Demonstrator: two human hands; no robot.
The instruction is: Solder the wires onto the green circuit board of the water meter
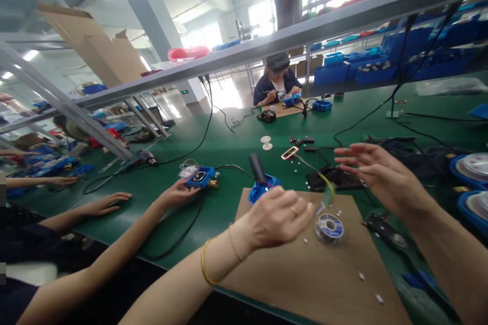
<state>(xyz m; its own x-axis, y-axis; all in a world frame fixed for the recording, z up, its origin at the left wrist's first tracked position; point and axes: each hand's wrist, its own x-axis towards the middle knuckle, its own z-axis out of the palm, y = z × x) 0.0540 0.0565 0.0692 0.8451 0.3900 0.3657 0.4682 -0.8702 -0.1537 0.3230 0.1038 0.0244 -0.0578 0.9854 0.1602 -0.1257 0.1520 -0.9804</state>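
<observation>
My left hand (pixel 280 218) hovers over a brown board (pixel 305 274), fingers curled in a pinch on a small blurred yellow-green piece (pixel 328 194). A thin wire runs from that piece up to a copper coil ring (pixel 290 153). My right hand (pixel 375 170) is raised to the right, open with fingers spread and nothing in it. Just under my left fingertips a solder spool (pixel 330 228) lies on the board. A black soldering iron handle (pixel 258 167) rests in a blue stand (pixel 263 188) behind my left hand.
A co-worker at my left has one hand (pixel 179 194) on a blue fixture (pixel 201 176) and the other hand (pixel 104 204) flat on the green table (pixel 160 183). Cables, small white bits, blue trays (pixel 470 172) at right, and a seated person (pixel 276 84) across the table.
</observation>
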